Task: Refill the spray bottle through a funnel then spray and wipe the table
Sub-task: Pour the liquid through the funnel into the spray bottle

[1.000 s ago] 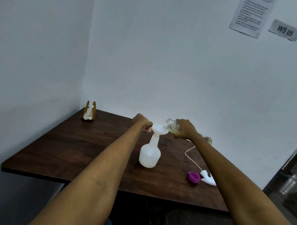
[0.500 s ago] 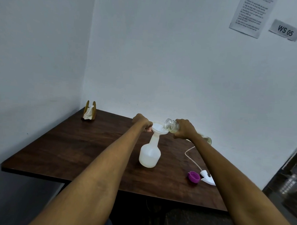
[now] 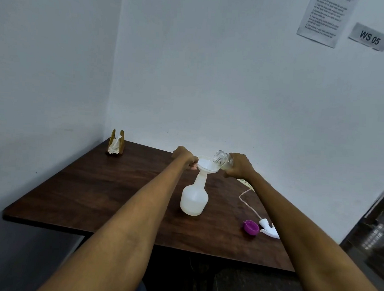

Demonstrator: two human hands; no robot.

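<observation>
A white translucent spray bottle stands uncapped in the middle of the dark wooden table, with a white funnel seated in its neck. My left hand pinches the funnel's left rim. My right hand grips a clear refill bottle, tipped on its side with its open mouth over the funnel. The white spray head with its thin tube lies on the table to the right, partly behind my right forearm.
A purple cap lies beside the spray head near the table's front right. A wooden napkin holder with white napkins stands in the far left corner. Walls close the table's left and back sides.
The refill bottle's mouth has lifted slightly above the funnel; both hands otherwise stay where they were.
</observation>
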